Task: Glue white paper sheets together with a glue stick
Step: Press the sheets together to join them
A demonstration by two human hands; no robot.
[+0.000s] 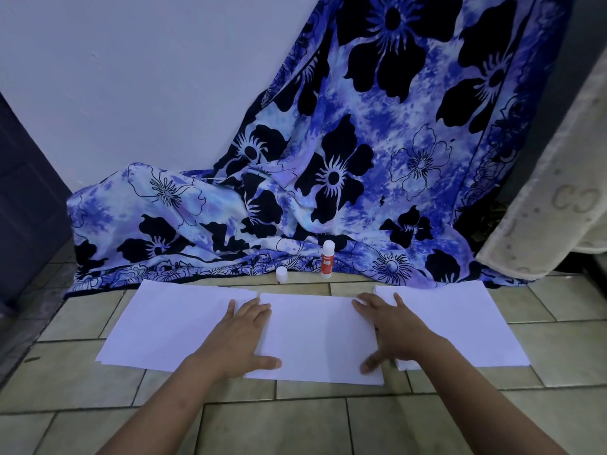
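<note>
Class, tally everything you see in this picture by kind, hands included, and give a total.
White paper piles: 3 (left pile, middle pile, right pile)
Glue stick: 1
Loose cap: 1
Flowered blue cloth: 1
Beige mat: 1
Hands: 2 (left hand, right hand)
Total: 9

I'm getting a dim picture with a cool bluish cast. The light is falling soft and even, leaving only a faint grey shadow on the middle paper sheet [312,326]. The right hand [394,333] is blurring at its near edge, and the floor [295,421] tile lines are bowing toward the frame's edges.
</note>
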